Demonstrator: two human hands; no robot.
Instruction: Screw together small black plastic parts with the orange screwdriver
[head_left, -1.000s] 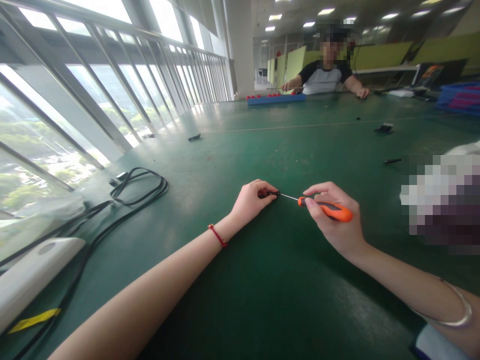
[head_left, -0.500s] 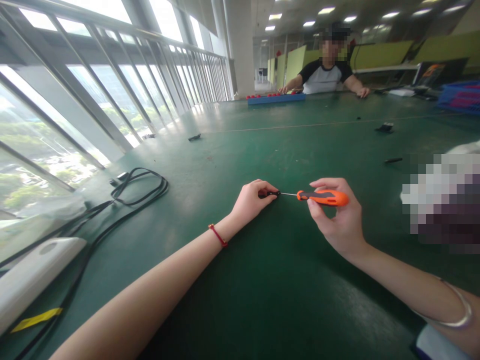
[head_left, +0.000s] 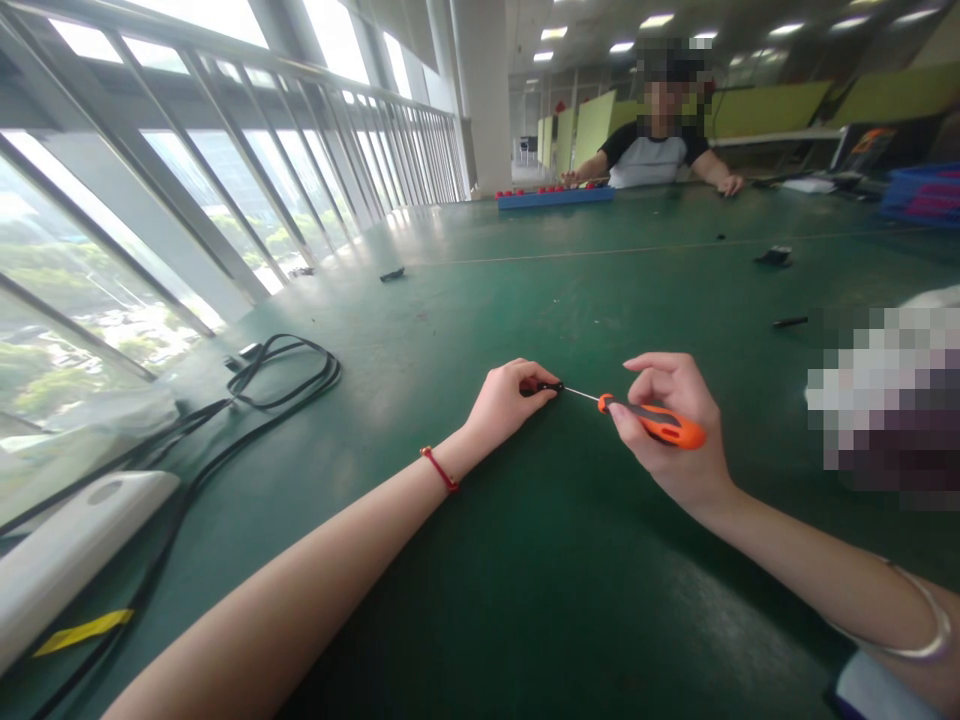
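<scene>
My left hand [head_left: 512,393] is closed on a small black part [head_left: 553,386], pinched between thumb and fingers low over the green table. Most of that part is hidden by the fingers. An orange and grey screwdriver [head_left: 664,424] rests in my right hand [head_left: 679,440], its handle between the thumb and the curled fingers, with the index finger lifted off it. The thin metal shaft points left, and its tip meets the right end of the black part. The handle tilts down toward the right.
A looped black cable [head_left: 285,375] and a white power strip [head_left: 90,560] lie on the left of the table [head_left: 465,620]. Small dark pieces [head_left: 772,256] are scattered farther back. Across the table a person [head_left: 652,150] sits by a blue tray [head_left: 555,198] with red items.
The screwdriver's handle end has dropped, so the tool now slants down to the right. My right index finger has lifted from it. My left hand keeps its hold on the black part.
</scene>
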